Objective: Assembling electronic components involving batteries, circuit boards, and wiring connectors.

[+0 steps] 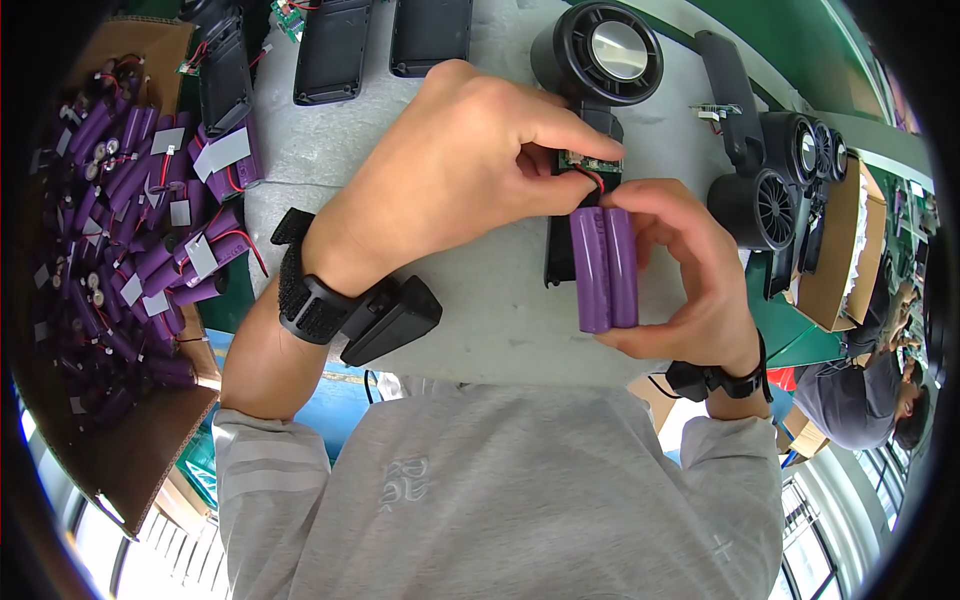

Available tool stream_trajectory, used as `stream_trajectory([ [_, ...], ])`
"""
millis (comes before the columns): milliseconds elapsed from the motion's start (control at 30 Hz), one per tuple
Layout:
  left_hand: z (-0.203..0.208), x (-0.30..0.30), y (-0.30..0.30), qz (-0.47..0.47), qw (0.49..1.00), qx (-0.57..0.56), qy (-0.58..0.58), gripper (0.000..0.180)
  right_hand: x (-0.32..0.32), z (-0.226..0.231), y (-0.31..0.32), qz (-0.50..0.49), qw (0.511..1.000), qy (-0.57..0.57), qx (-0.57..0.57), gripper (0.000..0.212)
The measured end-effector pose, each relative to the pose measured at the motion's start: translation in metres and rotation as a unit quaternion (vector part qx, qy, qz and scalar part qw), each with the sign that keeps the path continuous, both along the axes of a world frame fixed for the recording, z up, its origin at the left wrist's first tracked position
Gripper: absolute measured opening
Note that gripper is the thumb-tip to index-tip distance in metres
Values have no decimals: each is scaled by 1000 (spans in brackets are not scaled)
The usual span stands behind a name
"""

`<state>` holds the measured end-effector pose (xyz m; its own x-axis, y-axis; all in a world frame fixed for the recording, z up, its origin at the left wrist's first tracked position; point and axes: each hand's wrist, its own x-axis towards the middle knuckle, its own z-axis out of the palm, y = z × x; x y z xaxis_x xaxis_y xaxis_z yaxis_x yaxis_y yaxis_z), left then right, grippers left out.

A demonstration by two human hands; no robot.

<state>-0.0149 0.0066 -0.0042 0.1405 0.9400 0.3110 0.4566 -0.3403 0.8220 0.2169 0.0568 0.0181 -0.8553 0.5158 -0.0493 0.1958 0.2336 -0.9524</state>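
A pair of purple cylindrical battery cells point(605, 270), joined side by side, stands between the thumb and fingers of my right hand point(705, 265). My left hand point(465, 150) reaches over from the left, its thumb and index finger pinched at a small green circuit board point(590, 162). Red and black wires run between the board and the top of the battery pack. Behind them is a black handheld fan point(597, 55) with a round silver centre. Its black handle point(558, 255) is partly hidden under the batteries and my hands.
At the left, a cardboard box point(150, 440) holds many purple battery packs point(150, 210). Black handle shells point(335, 50) lie along the back of the white work surface point(480, 300). Several black fans point(755, 205) sit at the right, beside another cardboard box point(840, 260). A person point(850, 400) is farther right.
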Motion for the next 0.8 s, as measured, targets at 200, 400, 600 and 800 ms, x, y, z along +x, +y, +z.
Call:
stream_trajectory([
  [200, 4, -2, 0, -16, 999, -28, -10, 30, -4, -8, -4, 22, 978, 19, 205, 76],
  [400, 7, 2, -5, 4, 997, -67, -27, 29, -10, -15, -15, -20, 968, 25, 251, 70],
  [600, 12, 3, -5, 4, 997, -80, -3, 27, -12, -12, -21, -48, 961, 13, 273, 60],
  [800, 7, 8, -7, 21, 996, -77, -27, 26, -11, -11, -24, -47, 960, 7, 275, 53],
])
